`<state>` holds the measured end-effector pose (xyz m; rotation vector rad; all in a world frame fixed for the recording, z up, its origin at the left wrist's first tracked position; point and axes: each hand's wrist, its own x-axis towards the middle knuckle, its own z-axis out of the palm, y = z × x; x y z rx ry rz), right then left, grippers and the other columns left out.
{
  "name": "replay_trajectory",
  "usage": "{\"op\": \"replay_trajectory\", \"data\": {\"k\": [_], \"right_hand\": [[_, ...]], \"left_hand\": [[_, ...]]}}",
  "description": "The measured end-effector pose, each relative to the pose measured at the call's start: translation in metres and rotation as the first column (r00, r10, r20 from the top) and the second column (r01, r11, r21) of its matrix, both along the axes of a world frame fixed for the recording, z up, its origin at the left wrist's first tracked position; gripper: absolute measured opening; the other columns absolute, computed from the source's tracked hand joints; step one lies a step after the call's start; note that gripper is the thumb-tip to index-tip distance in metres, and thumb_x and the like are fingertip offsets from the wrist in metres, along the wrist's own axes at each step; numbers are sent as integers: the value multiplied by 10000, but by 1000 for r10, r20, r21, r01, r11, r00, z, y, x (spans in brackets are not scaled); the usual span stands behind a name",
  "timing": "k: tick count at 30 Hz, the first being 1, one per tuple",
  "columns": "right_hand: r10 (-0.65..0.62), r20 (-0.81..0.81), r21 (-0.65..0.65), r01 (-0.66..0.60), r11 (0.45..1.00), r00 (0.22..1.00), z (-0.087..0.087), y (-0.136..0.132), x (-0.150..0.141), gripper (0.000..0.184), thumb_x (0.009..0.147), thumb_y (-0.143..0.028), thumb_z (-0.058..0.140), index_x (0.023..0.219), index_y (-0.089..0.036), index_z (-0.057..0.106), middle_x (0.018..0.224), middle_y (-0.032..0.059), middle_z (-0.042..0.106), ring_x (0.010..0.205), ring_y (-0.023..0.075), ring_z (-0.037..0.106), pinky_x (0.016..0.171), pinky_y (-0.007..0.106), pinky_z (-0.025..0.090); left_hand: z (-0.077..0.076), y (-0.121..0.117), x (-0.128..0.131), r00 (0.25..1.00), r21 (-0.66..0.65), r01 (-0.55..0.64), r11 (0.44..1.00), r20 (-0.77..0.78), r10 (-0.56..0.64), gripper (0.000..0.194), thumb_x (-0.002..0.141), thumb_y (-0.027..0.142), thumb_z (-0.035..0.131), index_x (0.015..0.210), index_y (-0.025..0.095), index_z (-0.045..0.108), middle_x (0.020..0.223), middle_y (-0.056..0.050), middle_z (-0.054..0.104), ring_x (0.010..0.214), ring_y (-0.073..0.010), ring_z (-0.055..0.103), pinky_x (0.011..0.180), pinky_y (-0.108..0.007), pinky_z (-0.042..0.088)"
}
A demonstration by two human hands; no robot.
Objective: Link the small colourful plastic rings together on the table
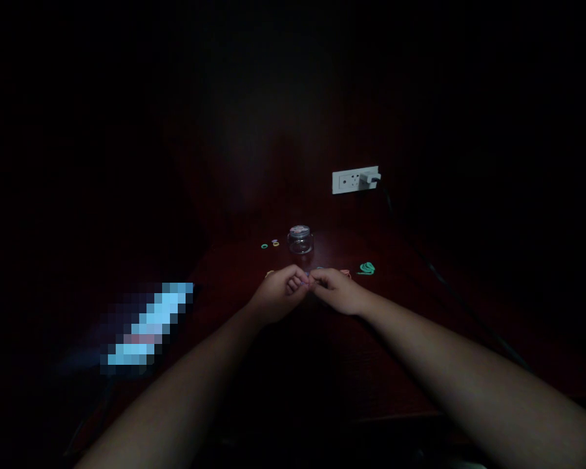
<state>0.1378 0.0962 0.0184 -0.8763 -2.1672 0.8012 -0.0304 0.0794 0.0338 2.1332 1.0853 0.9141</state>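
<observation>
My left hand and my right hand meet fingertip to fingertip over the dark red table. Both are closed in a pinch. A tiny purplish bit shows at the left fingertips, too small and dim to name. Just beyond the hands stands a clear round jar with its lid on. To the right of my right hand lies a bundle of green loops. Orange strands and pale yellowish strands peek out from behind the hands, partly hidden.
Left of the jar lie a small green ring and a yellow ring. A white wall socket holds a plug, its dark cable running down the right side. A bright pixelated screen is at left. Everything else is very dark.
</observation>
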Motion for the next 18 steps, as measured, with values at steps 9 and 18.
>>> {"op": "replay_trajectory", "data": {"k": [9,18], "right_hand": [[24,-5,7,-24,1000,1000,-1,2,0,171,779,-226,430,628,-149,447,580,-35,426,542,77,376,497,192,294],[27,1,0,-27,1000,1000,1,0,-1,181,777,-236,431,618,-151,434,561,-39,416,525,74,364,487,190,287]], "left_hand": [[0,0,-1,1000,12,-5,1000,-23,6,149,755,273,508,810,139,543,631,22,505,533,-47,410,496,-151,361],[0,0,-2,999,27,3,1000,-34,-2,141,752,258,503,807,135,544,641,16,511,539,-51,415,493,-157,363]]}}
